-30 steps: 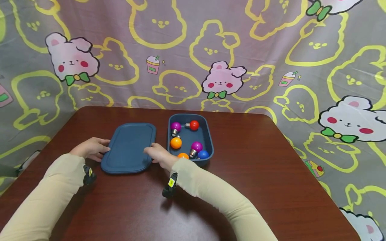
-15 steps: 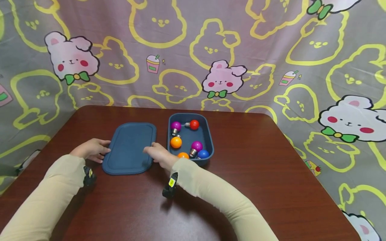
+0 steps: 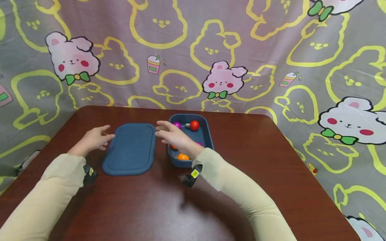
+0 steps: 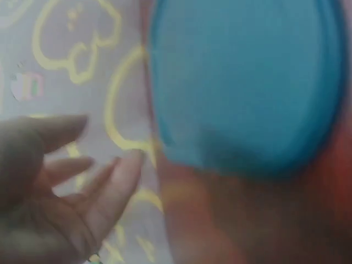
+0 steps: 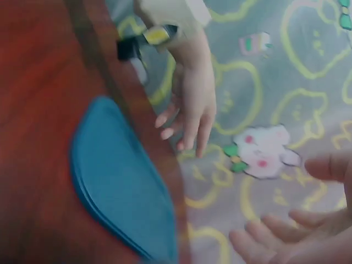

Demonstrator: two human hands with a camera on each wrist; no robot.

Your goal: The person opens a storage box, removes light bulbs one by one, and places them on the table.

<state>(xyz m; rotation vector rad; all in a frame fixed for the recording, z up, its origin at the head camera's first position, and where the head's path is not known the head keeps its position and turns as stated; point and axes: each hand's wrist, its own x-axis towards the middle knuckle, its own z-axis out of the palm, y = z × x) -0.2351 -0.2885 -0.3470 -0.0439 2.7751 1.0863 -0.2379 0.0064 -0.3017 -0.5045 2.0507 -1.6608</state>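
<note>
A flat blue lid (image 3: 131, 149) with rounded corners lies on the table, left of the blue box. My left hand (image 3: 93, 139) hovers at the lid's left edge, fingers loosely spread and holding nothing. Over the left side of the blue box (image 3: 208, 134) is my right hand (image 3: 173, 135), its fingers apart and nothing in them. Inside the box lie a red light bulb (image 3: 194, 125), an orange bulb (image 3: 182, 157) and a purple bulb (image 3: 176, 125); the right hand and forearm hide others. The lid (image 4: 247, 82) also shows beside the left hand in the left wrist view.
The brown table (image 3: 256, 167) extends to the right of the box and in front of the lid. A patterned curtain (image 3: 181, 50) hangs behind the table and at its sides.
Both hands have come off the lid. The right hand has lifted and moved right over the box; the left has risen slightly with its fingers spread. The lid stays on the table.
</note>
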